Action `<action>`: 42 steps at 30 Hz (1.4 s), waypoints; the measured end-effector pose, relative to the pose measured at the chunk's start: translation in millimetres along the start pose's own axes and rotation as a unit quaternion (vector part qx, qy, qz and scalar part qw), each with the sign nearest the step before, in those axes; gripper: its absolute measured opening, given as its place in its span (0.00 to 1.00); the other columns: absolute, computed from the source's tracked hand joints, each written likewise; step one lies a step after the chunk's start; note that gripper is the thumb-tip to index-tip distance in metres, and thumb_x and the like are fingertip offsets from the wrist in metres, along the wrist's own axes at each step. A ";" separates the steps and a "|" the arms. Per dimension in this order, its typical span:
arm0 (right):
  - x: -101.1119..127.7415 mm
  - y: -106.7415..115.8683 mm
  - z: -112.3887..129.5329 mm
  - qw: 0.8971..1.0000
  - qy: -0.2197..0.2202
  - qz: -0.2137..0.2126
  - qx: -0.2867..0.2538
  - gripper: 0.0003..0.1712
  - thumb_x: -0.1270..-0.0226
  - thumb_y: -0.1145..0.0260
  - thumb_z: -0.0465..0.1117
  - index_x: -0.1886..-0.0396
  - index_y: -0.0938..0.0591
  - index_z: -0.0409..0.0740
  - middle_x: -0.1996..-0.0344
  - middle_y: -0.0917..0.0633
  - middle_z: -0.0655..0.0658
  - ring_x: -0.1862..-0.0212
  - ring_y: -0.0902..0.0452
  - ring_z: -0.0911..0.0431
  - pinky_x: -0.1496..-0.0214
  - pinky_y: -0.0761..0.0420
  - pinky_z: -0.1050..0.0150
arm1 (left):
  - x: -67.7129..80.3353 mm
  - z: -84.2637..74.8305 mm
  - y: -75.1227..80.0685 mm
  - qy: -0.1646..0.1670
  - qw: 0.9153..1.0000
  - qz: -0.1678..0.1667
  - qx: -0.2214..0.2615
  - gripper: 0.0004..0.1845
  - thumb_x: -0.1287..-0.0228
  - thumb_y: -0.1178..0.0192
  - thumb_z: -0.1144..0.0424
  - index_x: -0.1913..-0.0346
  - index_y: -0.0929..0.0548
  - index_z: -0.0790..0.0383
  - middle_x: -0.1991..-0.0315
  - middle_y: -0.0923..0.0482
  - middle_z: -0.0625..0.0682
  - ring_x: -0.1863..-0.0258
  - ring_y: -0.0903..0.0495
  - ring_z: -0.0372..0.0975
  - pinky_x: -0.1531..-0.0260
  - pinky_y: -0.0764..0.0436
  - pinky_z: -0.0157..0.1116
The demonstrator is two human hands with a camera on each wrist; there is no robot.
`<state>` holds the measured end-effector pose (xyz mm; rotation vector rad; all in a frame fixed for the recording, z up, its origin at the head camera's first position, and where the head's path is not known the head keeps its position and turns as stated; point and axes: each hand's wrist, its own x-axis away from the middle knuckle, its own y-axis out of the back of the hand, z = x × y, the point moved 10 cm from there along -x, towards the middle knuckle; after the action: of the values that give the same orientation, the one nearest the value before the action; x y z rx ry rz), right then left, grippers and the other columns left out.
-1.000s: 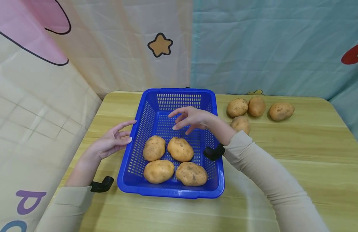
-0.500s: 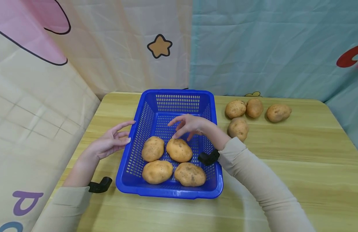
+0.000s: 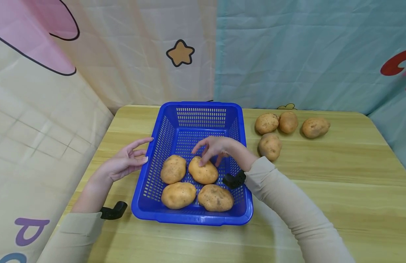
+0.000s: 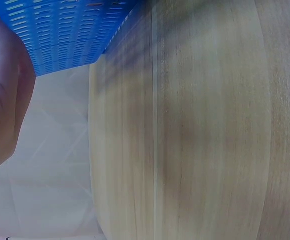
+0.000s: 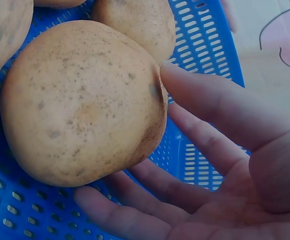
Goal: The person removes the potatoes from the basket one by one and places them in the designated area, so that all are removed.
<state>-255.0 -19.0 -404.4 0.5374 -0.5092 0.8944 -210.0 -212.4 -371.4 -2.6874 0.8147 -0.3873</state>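
We see a blue perforated plastic basket (image 3: 203,120) standing on the light wooden bench (image 3: 337,175), with four brown speckled potatoes lying in its near half in two rows. The right hand (image 3: 214,148) reaches into the basket, its fingers spread over the back-right potato (image 3: 203,171); the right wrist view shows the fingers (image 5: 205,145) cupped loosely round that potato (image 5: 85,100), thumb and fingertips touching its skin but not clamped, so we call this grip open, touching and not yet lifting. That potato sits on the basket floor, just beside the back-left potato (image 3: 173,168) and behind the front-right potato (image 3: 215,197); the front-left potato (image 3: 178,194) lies beside that one. The left hand (image 3: 125,160) rests with straight relaxed fingers against the basket's left wall, holding nothing; the left wrist view shows only a palm edge (image 4: 5,110) by the blue wall (image 4: 65,35). Four more loose potatoes (image 3: 269,146) lie on the bench to the right of the basket, well apart from both hands. We judge the sorting about half done: four potatoes are in the basket, four are out, and the far half of the basket is bare. We cannot tell from this moment whether potatoes are going in or coming out.
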 end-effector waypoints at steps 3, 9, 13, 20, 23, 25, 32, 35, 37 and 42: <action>-0.8 -2.2 -2.2 1.000 -0.005 0.004 -0.005 0.32 0.50 0.28 0.30 0.43 0.24 0.44 0.54 0.22 0.39 0.53 0.24 0.49 0.67 0.16 0.52 | -0.1 -0.1 -0.1 0.001 1.000 -0.002 -0.003 0.29 0.35 0.52 0.80 0.35 0.40 0.52 0.55 0.22 0.56 0.56 0.19 0.43 0.55 0.19 0.38; -1.2 -5.9 -3.6 1.000 -0.007 0.013 -0.005 0.31 0.50 0.28 0.30 0.44 0.24 0.44 0.53 0.22 0.39 0.53 0.24 0.49 0.66 0.16 0.51 | 0.4 -0.5 -1.2 0.001 1.000 -0.002 0.003 0.29 0.35 0.52 0.80 0.35 0.40 0.53 0.55 0.22 0.56 0.56 0.19 0.43 0.55 0.19 0.37; -1.1 -6.1 -4.5 1.000 -0.010 0.016 -0.004 0.31 0.50 0.27 0.30 0.43 0.24 0.44 0.52 0.22 0.40 0.51 0.24 0.49 0.66 0.16 0.51 | 0.2 -1.1 -1.5 -0.002 1.000 0.000 0.005 0.29 0.35 0.52 0.80 0.35 0.40 0.53 0.55 0.22 0.56 0.56 0.19 0.43 0.55 0.19 0.37; -1.1 -6.2 -5.5 1.000 -0.015 0.019 0.003 0.32 0.52 0.26 0.30 0.44 0.23 0.46 0.49 0.24 0.41 0.48 0.26 0.49 0.66 0.16 0.51 | -0.1 -0.6 -0.5 -0.002 1.000 -0.002 0.004 0.29 0.34 0.53 0.80 0.35 0.40 0.52 0.55 0.22 0.56 0.56 0.19 0.43 0.55 0.19 0.37; -1.3 -6.4 -5.7 1.000 -0.016 0.021 0.005 0.33 0.52 0.26 0.30 0.44 0.24 0.47 0.49 0.24 0.41 0.48 0.27 0.49 0.66 0.16 0.51 | -0.2 -1.0 -0.8 -0.003 1.000 -0.001 0.005 0.29 0.34 0.52 0.80 0.35 0.40 0.52 0.55 0.22 0.56 0.56 0.19 0.43 0.55 0.19 0.37; -1.7 -6.4 -5.9 1.000 -0.017 0.021 0.004 0.32 0.52 0.26 0.30 0.44 0.23 0.47 0.49 0.24 0.41 0.49 0.26 0.49 0.66 0.16 0.51 | -0.3 -1.2 -1.0 -0.003 1.000 0.000 0.006 0.29 0.34 0.52 0.80 0.35 0.39 0.52 0.55 0.22 0.56 0.57 0.19 0.43 0.55 0.19 0.37; -4.0 -7.4 -5.9 1.000 -0.012 0.024 -0.006 0.31 0.52 0.26 0.30 0.45 0.23 0.46 0.53 0.22 0.40 0.53 0.23 0.49 0.67 0.16 0.51 | -0.3 -1.2 -1.2 -0.001 1.000 0.002 0.008 0.29 0.34 0.53 0.80 0.35 0.39 0.51 0.55 0.22 0.56 0.57 0.19 0.43 0.55 0.19 0.37; -4.1 -8.1 -5.5 1.000 -0.009 0.025 -0.012 0.30 0.52 0.26 0.30 0.46 0.23 0.46 0.54 0.21 0.40 0.55 0.23 0.50 0.67 0.16 0.51 | -0.3 -1.1 -1.1 0.000 1.000 0.003 0.007 0.29 0.34 0.53 0.80 0.35 0.39 0.51 0.55 0.22 0.56 0.56 0.19 0.43 0.55 0.19 0.37; -4.0 -8.5 -4.8 1.000 -0.006 0.026 -0.016 0.30 0.52 0.27 0.29 0.47 0.23 0.46 0.55 0.21 0.40 0.55 0.23 0.50 0.68 0.16 0.52 | -0.4 -1.1 -1.1 0.000 1.000 0.004 0.007 0.29 0.34 0.53 0.80 0.35 0.39 0.51 0.55 0.22 0.56 0.56 0.19 0.43 0.55 0.19 0.37; -3.9 -8.9 -1.8 0.999 0.008 0.030 -0.029 0.30 0.51 0.27 0.29 0.46 0.24 0.46 0.57 0.21 0.40 0.59 0.21 0.51 0.71 0.17 0.55 | -0.8 -1.2 -1.1 0.000 1.000 0.006 0.008 0.29 0.34 0.53 0.80 0.36 0.40 0.52 0.55 0.22 0.56 0.56 0.19 0.44 0.55 0.19 0.38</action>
<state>-249.3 -24.8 -410.2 0.4637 -0.5384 0.9383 -210.5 -211.4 -370.0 -2.6673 0.8235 -0.3898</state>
